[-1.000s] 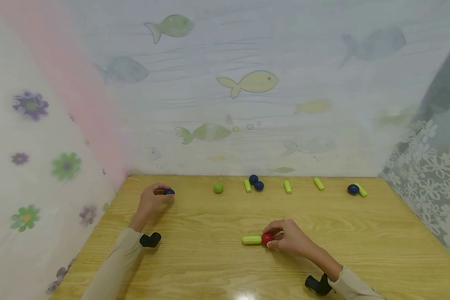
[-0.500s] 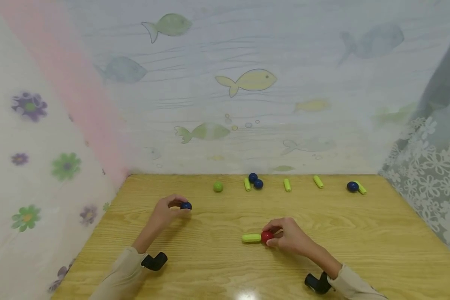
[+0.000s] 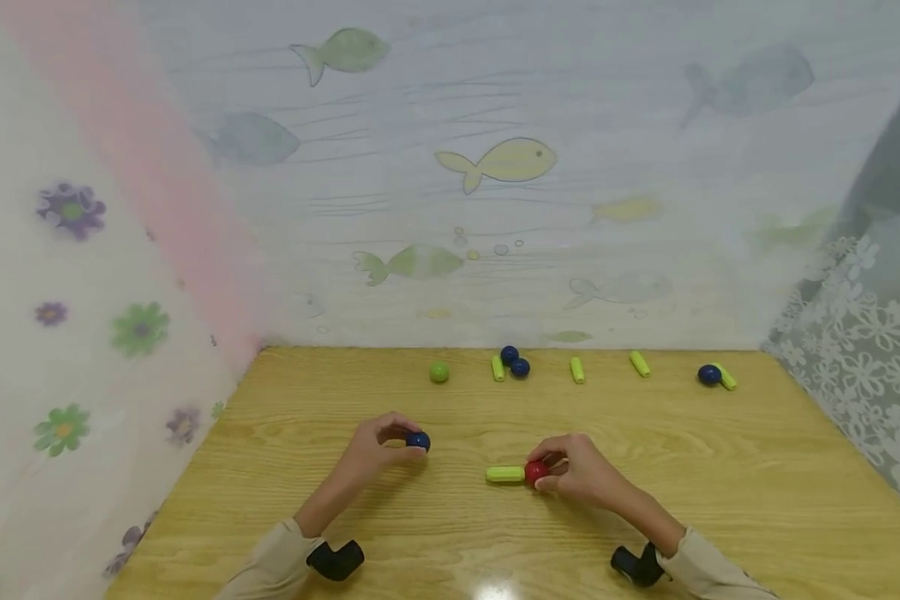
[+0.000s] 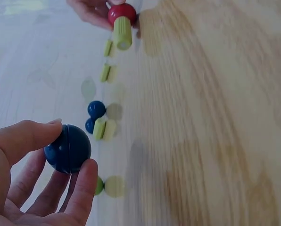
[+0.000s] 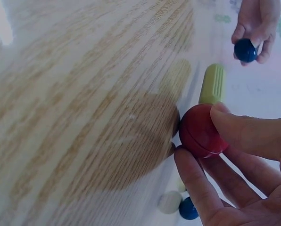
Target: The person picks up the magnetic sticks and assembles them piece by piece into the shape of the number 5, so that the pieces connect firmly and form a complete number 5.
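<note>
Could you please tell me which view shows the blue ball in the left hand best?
The left wrist view: the blue ball is largest there, pinched in the left hand, its groove visible. The head view shows it small and partly covered; the right wrist view shows it small, at upper right.

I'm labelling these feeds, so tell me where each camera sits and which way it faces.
Head: worn on the head, facing forward and down over the table; shows the left hand, right hand and sleeves.
Left wrist: worn there, facing the held blue ball; left hand close, right hand at the top.
Right wrist: worn there, facing the held red ball; right hand close, left hand at upper right.
Both wrist views share both held balls.
</note>
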{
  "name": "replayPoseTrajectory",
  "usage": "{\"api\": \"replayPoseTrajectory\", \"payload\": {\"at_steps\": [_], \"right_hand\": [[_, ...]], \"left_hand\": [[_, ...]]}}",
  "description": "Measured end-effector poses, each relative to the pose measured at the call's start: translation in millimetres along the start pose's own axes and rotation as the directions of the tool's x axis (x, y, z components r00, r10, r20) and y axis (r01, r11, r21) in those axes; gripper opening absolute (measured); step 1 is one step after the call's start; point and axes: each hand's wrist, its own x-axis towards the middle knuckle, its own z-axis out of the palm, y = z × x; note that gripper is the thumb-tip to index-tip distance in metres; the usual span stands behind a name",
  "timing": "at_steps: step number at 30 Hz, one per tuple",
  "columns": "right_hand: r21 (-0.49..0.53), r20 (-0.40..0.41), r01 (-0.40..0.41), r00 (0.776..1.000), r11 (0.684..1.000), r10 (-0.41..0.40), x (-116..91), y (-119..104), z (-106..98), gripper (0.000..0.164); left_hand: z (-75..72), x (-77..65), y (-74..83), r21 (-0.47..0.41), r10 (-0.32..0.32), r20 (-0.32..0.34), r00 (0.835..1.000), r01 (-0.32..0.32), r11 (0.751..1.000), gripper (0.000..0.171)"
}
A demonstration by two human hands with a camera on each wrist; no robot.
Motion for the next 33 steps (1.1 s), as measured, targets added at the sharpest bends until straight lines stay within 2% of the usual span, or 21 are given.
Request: {"api": "replayPoseTrajectory", "payload": {"at_steps": [7, 13, 18, 26, 33], "right_hand": [[0.005, -0.007, -0.002, 1.000, 1.000, 0.002, -0.5, 1.4, 0.6, 0.025], [0.014, -0.005, 0.006, 1.000, 1.000, -0.006, -0.8, 0.3, 0.3, 0.026], [0.010, -0.004, 0.015, 1.000, 1.000, -0.015, -1.0, 0.3, -0.4, 0.026], [-0.011, -0.010, 0.014, 1.000, 1.000, -0.014, -0.7, 2.1, -1.3, 0.026], [0.028, -0.006, 0.015, 1.000, 0.999, -0.014, -0.3, 2.2, 0.1, 0.026]], "left_hand": [[15.7, -5.1, 5.2, -0.041, -0.028, 0.037, 0.999, 0.030, 0.999, 0.029], [27.6, -6.8, 3.0, -0.036, -0.006, 0.062, 0.998, 0.008, 0.999, 0.028], [39.4, -7.7, -0.7, -0.053, 0.039, 0.090, 0.995, -0.035, 0.998, 0.027], [60.0, -4.3, -2.8, -0.069, 0.035, 0.087, 0.996, -0.029, 0.997, 0.026], [70.8, -0.5, -3.7, -0.076, 0.031, 0.057, 0.998, -0.026, 0.997, 0.026]]}}
